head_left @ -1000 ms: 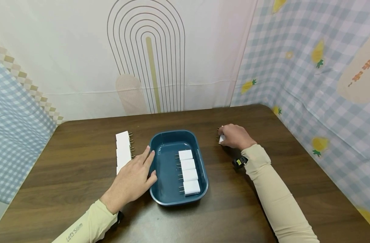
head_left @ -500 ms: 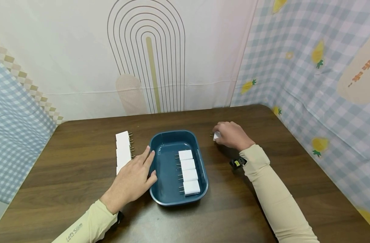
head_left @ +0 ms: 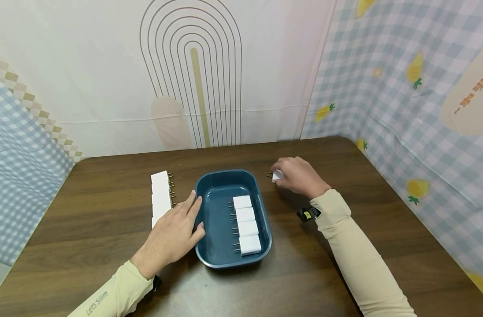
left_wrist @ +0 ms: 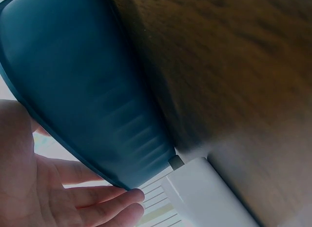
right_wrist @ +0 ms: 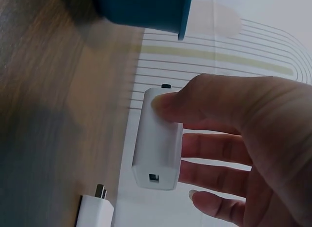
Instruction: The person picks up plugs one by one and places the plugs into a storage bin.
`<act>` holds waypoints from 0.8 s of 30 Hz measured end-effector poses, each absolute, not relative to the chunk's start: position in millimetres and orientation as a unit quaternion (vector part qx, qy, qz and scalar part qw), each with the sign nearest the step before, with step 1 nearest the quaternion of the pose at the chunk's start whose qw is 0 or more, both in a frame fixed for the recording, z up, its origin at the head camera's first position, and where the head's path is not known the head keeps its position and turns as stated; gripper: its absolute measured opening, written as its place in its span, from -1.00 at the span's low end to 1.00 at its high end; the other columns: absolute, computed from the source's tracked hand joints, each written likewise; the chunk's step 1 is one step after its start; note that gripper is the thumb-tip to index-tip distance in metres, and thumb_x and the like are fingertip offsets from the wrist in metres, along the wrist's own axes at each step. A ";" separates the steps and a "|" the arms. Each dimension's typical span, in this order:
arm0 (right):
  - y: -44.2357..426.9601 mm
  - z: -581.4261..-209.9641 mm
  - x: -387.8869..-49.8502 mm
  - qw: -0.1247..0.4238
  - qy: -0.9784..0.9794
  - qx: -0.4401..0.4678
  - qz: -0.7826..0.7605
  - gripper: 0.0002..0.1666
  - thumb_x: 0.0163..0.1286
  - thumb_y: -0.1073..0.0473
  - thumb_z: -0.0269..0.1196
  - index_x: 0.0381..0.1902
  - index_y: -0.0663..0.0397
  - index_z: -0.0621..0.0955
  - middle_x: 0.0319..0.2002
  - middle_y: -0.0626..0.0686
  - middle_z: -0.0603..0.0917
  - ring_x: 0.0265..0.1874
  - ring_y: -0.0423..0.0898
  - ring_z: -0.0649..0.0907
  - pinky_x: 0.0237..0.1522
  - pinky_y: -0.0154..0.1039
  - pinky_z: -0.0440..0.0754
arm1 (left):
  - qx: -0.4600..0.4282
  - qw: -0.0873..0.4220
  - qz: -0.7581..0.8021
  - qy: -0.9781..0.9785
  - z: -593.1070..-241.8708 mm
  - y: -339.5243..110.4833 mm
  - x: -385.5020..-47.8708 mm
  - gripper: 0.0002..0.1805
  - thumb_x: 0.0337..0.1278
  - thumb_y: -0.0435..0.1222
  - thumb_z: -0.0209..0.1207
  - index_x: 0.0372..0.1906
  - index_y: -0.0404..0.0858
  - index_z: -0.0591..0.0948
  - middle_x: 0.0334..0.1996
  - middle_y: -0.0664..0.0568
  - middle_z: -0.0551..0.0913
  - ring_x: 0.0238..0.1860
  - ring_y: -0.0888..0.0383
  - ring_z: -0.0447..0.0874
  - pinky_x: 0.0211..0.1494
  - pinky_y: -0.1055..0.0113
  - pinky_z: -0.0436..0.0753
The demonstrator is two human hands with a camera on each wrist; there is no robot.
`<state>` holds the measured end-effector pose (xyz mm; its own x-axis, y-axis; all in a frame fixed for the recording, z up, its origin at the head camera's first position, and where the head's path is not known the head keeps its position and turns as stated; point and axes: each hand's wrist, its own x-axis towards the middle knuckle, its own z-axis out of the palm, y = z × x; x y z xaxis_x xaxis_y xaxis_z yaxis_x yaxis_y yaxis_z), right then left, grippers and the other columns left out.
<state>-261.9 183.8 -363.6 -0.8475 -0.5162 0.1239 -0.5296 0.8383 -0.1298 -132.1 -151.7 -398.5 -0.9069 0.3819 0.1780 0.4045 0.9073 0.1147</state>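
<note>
My right hand (head_left: 301,176) pinches a white two-pin charger plug (right_wrist: 158,144) between thumb and fingers. In the right wrist view this plug is held above the table, with a small port on its near end. Another white charger plug (right_wrist: 95,212) lies below it, hidden in the head view. My left hand (head_left: 172,233) has its fingers extended and touches the left rim of a dark blue rectangular dish (head_left: 217,242). Inside the dish, several white charger plugs (head_left: 247,227) form a column along the right side, pins pointing left.
Left of the dish stands another column of white charger plugs (head_left: 161,193), pins pointing right, its near end covered by my left hand. The brown wooden table (head_left: 265,290) meets a patterned cloth (head_left: 273,88) at the back.
My right hand has moved left toward the dish, carrying a charger plug away from where it was on the table. The left hand and dish have stayed in place.
</note>
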 end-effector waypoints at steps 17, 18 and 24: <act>160.8 -350.9 -245.8 0.111 -0.935 0.323 0.096 -0.65 0.22 0.18 0.43 -0.02 0.10 0.74 -0.08 0.08 0.77 -0.20 -0.01 0.70 -0.07 -0.06 0.71 | -0.198 0.070 -0.078 -0.975 -398.3 -151.3 -132.6 -0.26 0.35 -0.04 0.08 0.50 -0.36 0.32 0.54 -0.27 0.25 0.37 -0.24 0.51 0.40 -0.11 0.51; 159.6 -350.6 -244.9 0.115 -0.934 0.325 0.096 -0.65 0.21 0.18 0.43 -0.02 0.10 0.74 -0.09 0.08 0.77 -0.20 -0.01 0.69 -0.07 -0.06 0.71 | -0.198 0.070 -0.079 -0.974 -398.4 -151.3 -132.5 -0.26 0.35 -0.05 0.08 0.50 -0.36 0.32 0.54 -0.27 0.25 0.37 -0.24 0.51 0.40 -0.11 0.51; 153.8 -349.9 -241.0 0.135 -0.924 0.345 0.095 -0.67 0.21 0.17 0.43 -0.05 0.10 0.75 -0.12 0.07 0.77 -0.19 -0.03 0.69 -0.05 -0.06 0.66 | -0.197 0.067 -0.083 -0.975 -398.9 -150.9 -131.8 -0.26 0.36 -0.04 0.08 0.51 -0.36 0.31 0.55 -0.26 0.24 0.36 -0.25 0.51 0.40 -0.11 0.51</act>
